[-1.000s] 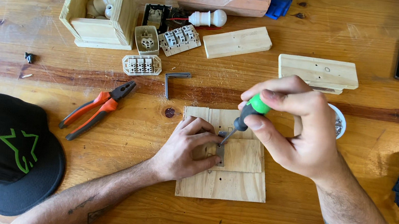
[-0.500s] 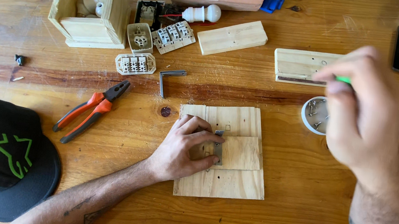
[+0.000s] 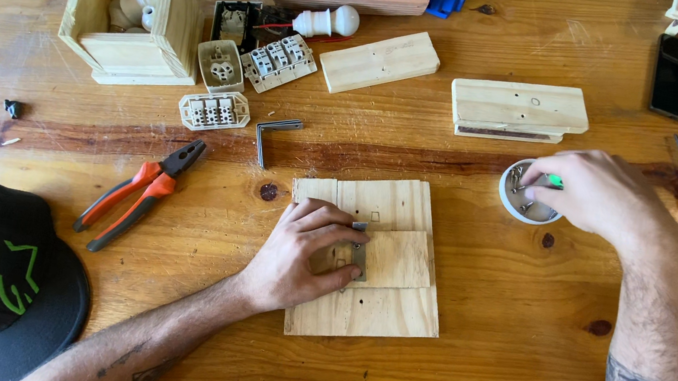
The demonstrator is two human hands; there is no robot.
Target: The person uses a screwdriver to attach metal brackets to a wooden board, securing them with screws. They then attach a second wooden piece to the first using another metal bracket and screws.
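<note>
Your left hand (image 3: 296, 255) lies flat, fingers spread, pinning a small metal hinge (image 3: 359, 254) on the stacked wooden boards (image 3: 376, 309) at bench centre. Right of the boards, your right hand (image 3: 592, 193) dips curled fingers into the small white screw dish (image 3: 511, 206), green-handled screwdriver (image 3: 554, 181) tucked inside. Hinge looks placed, not yet fully screwed down.

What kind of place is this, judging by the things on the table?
Probably a home or hobby workbench for woodwork and small electrical jobs. On the wooden table lie orange-handled pliers, pale electrical socket parts and cut wood blocks. The left hand presses on a plywood board.
</note>
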